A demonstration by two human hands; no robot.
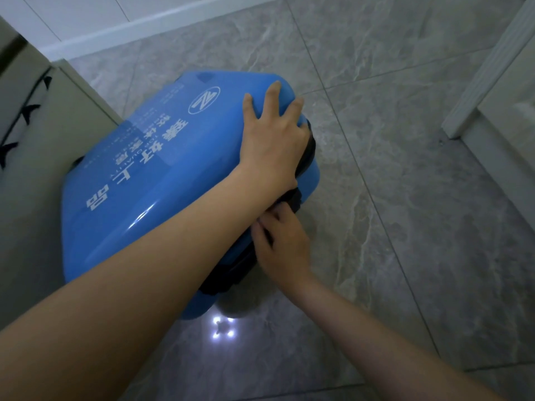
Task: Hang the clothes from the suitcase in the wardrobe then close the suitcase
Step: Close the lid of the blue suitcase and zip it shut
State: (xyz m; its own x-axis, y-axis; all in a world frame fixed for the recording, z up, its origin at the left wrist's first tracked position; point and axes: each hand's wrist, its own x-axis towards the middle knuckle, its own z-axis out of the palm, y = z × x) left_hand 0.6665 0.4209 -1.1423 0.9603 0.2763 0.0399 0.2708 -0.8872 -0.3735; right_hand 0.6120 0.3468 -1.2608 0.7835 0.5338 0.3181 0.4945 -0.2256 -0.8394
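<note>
Four fingers of the left hand (270, 143) lie spread and straight on the far right corner of the lid, pressing flat with the palm and holding nothing. The fingers of the right hand (282, 244) are curled together at the dark zipper band (295, 199) on the right edge of the suitcase (150, 180); they appear to pinch something there, probably the zip pull, but the pull itself is hidden under the hand. The suitcase lies flat on the grey tiled floor (405, 198), lid down, with its left side close to a pale cabinet (37, 157). Its blue shell is hard and glossy, so a flat palm is likely to slide on it unless pressure goes straight down; the shell should flex only slightly. With the clothes presumably out, the case is judged light and liable to shift under a sideways pull, which is why one hand steadies it. The soft fabric band is the working point: take hold at the pull, close to the seam, and keep the lid pressed just ahead of it. Both forearms reach in from the near edge, the left crossing above the right, wrists roughly straight.
</note>
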